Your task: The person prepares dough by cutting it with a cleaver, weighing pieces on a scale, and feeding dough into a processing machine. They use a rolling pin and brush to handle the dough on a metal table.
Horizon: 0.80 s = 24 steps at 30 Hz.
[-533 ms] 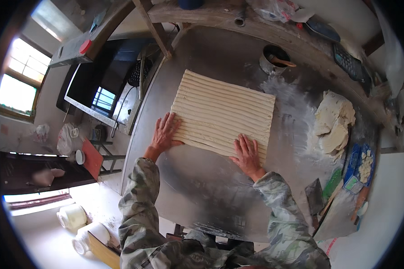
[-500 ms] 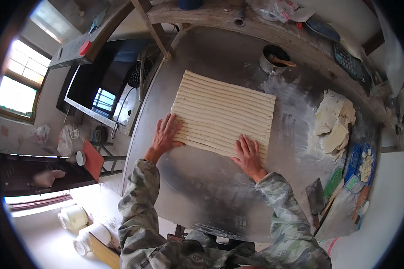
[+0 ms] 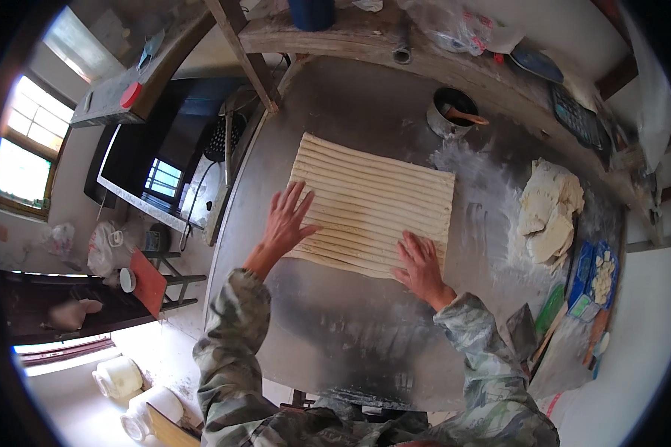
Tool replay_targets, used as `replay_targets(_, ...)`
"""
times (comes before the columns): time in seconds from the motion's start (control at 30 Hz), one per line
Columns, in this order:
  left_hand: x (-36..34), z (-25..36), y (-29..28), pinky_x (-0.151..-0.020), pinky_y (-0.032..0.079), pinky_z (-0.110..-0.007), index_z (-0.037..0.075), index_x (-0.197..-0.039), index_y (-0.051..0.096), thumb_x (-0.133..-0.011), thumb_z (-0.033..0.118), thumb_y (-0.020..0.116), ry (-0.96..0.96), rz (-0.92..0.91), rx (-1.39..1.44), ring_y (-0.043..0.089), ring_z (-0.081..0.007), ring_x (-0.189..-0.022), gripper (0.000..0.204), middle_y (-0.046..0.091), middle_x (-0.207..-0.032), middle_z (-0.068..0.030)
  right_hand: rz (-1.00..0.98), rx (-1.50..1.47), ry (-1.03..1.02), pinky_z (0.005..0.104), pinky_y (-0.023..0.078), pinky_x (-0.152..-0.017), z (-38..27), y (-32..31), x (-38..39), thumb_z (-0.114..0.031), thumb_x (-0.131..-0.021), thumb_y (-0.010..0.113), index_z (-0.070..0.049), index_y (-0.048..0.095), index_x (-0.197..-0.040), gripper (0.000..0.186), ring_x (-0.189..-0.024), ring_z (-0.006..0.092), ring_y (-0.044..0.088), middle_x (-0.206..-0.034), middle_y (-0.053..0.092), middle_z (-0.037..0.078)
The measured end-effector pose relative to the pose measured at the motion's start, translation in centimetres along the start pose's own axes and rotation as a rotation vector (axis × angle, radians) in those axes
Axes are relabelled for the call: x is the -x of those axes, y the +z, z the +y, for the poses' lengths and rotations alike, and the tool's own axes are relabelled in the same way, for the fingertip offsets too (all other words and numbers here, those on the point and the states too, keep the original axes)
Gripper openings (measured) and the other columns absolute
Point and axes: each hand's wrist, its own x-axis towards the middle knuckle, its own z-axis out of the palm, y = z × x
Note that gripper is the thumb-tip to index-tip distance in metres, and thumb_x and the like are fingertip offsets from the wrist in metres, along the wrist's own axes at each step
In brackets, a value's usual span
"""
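Note:
A wide sheet of pale dough (image 3: 373,201), ridged in long parallel strips, lies flat on the dark worktable (image 3: 328,320). My left hand (image 3: 285,222) is over its left edge, fingers spread and pointing away from me; whether it touches the dough I cannot tell. My right hand (image 3: 422,270) rests at the near right part of the sheet, fingers stretched out on the strips. Neither hand grips anything. Both forearms are in camouflage sleeves.
At the right a floury lump of dough (image 3: 550,212) sits near a blue tray (image 3: 583,272) of small pale pieces, a scraper (image 3: 523,331) and a green-handled tool (image 3: 550,309). A metal pot (image 3: 449,123) with a wooden handle stands at the back, below a wooden shelf (image 3: 335,33).
My left hand has moved from beside the dough's left edge inward over it, with its fingers more spread. My right hand stays near the same spot. The view has shifted slightly.

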Motion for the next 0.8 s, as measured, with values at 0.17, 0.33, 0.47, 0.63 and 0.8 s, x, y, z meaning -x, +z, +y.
replay_targets(0.17, -12.1, 1.9, 4.3, -0.115, 0.023, -0.058, 0.015, -0.148, 0.046, -0.087, 0.062, 0.061, -0.033, 0.079, 0.049, 0.028, -0.0356, -0.147, 0.078, 0.033, -0.158, -0.0164, 0.159, -0.043, 0.110, 0.0567, 0.033, -0.108, 2.8, -0.1, -11.2, -0.033, -0.087, 0.071, -0.001, 0.050, -0.138, 0.065, -0.139, 0.0334, 0.040, -0.150, 0.042, 0.019)
replay_targets(0.33, -16.0, -0.3, 7.5, -0.113, 0.025, -0.059, 0.015, -0.145, 0.050, -0.087, 0.061, 0.061, -0.061, 0.136, -0.022, 0.032, -0.0366, -0.144, 0.075, 0.042, -0.150, -0.0156, 0.057, 0.162, 0.324, 0.0525, 0.035, -0.105, 7.9, 3.4, -16.8, -0.034, -0.091, 0.067, 0.000, 0.050, -0.138, 0.060, -0.133, 0.0319, 0.047, -0.148, 0.047, 0.017)
replay_targets(0.47, -16.0, -1.2, 7.4, -0.111, 0.027, -0.059, 0.014, -0.140, 0.055, -0.084, 0.058, 0.064, -0.046, 0.195, -0.018, 0.036, -0.0363, -0.140, 0.072, 0.049, -0.142, -0.0157, 0.188, 0.160, 0.175, 0.0542, 0.031, -0.107, 9.8, 4.6, -15.4, -0.036, -0.092, 0.063, -0.004, 0.053, -0.135, 0.054, -0.131, 0.0295, 0.047, -0.139, 0.053, 0.013)
replay_targets(0.63, -16.1, -1.3, 6.7, -0.104, 0.032, -0.056, 0.013, -0.138, 0.056, -0.085, 0.055, 0.065, -0.067, 0.214, -0.081, 0.041, -0.0356, -0.134, 0.067, 0.051, -0.138, -0.0178, 0.187, 0.156, 0.209, 0.0519, 0.032, -0.106, 10.1, 4.4, -15.7, -0.033, -0.094, 0.062, -0.006, 0.055, -0.134, 0.050, -0.126, 0.0295, 0.049, -0.134, 0.055, 0.011)
replay_targets(0.8, -15.4, -2.9, 5.9, -0.103, 0.032, -0.056, 0.013, -0.139, 0.055, -0.090, 0.050, 0.062, -0.143, 0.161, -0.094, 0.039, -0.0358, -0.136, 0.062, 0.049, -0.142, -0.0167, 0.163, 0.263, 0.267, 0.0515, 0.033, -0.105, 12.1, 3.4, -13.8, -0.034, -0.095, 0.060, -0.007, 0.056, -0.133, 0.048, -0.122, 0.0279, 0.052, -0.130, 0.055, 0.010)
